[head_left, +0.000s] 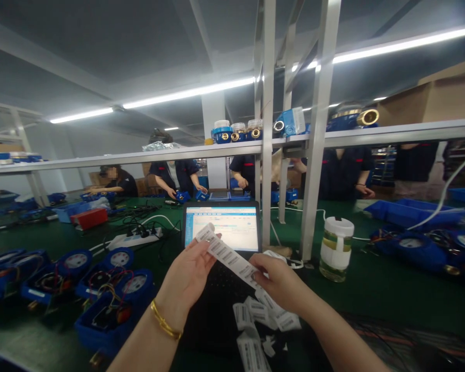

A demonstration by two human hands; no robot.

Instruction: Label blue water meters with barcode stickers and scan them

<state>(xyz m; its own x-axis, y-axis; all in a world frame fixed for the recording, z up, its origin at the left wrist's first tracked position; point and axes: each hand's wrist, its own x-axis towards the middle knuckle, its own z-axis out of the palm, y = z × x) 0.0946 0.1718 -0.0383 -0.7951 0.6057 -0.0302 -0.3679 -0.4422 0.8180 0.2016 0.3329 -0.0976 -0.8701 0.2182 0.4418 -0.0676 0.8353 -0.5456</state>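
left hand: [189,276] fingers curled in, thumb and fingertips pinched on the upper end of the label strip [232,258]; gold bracelet on wrist
right hand: [279,281] closed around the strip lower down, thumb on top
label strip: held in the air between both hands, in front of the laptop [221,227], at the middle of the table's [391,289] near edge; it ran from upper left down to the right, with its tail heaped loose over the keyboard
step in hand: barcode labels stretched flat between two pinches, facing the camera
doing it well (judgement): grip the strip by its edges, not over the printed bars; hold the stretch taut but don't tug, since the backing looked thin; keep the loose tail off the keys so it can't snag or curl
jar: [336,249] white lid on, stood upright right of the laptop by the frame post; pale yellowish liquid in the lower part, anything else inside too blurred to tell
blue tray: [411,213] toward the far right edge; contents couldn't be made out
meter housings: [112,305] blue, open, near left corner; red and yellow wires inside
co-workers: hands on blue parts at the far edge, well apart from the strip
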